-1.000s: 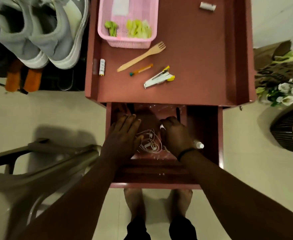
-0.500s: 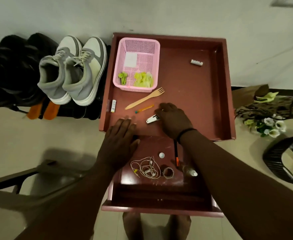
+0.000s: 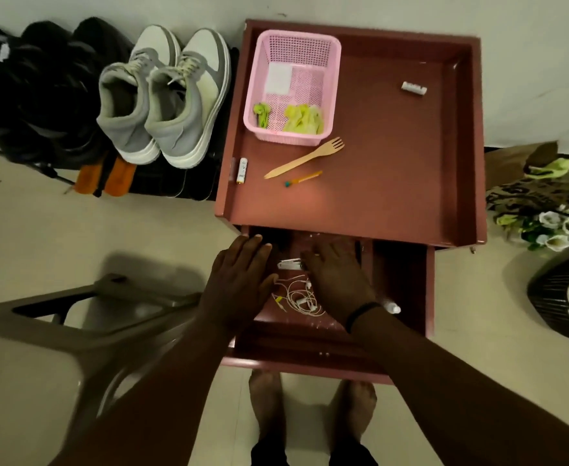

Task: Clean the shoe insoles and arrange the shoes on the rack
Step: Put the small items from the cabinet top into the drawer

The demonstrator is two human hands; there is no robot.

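A pair of grey and white sneakers stands on a low black rack left of the red cabinet. Two orange insoles stick out below the sneakers, and black shoes lie further left. Both my hands are in the cabinet's open drawer. My left hand lies flat at the drawer's left side, fingers apart. My right hand is spread flat over the drawer's middle. A white stapler lies just beside its thumb, and I cannot tell whether they touch.
White earphones and a small bottle lie in the drawer. On the cabinet top are a pink basket, a wooden fork, a pen and a battery. A plastic chair stands left, flowers right.
The stapler went from the cabinet top down into the drawer with my right hand. My left hand stayed at the drawer's left side.
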